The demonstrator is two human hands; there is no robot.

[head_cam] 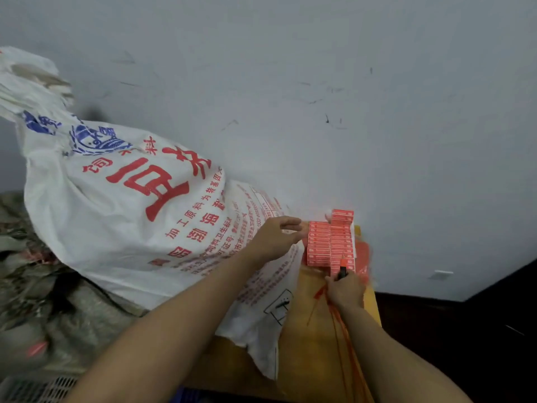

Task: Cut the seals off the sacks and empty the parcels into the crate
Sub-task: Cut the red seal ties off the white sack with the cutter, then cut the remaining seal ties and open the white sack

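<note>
Right hand [345, 289] fingers clench a small cutter [343, 270] against the red seals [331, 242]; left hand [274, 238] fingers pinch them.

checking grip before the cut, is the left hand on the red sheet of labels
Yes, the left hand pinches the edge of the red sheet of labels.

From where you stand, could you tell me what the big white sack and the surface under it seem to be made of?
The white sack looks like woven plastic fabric, matte, judging by its stiff creases, frayed edge and printed red and blue lettering. The surface beneath looks like smooth yellowish-brown board, perhaps wood or laminate; blur leaves it open.
</note>
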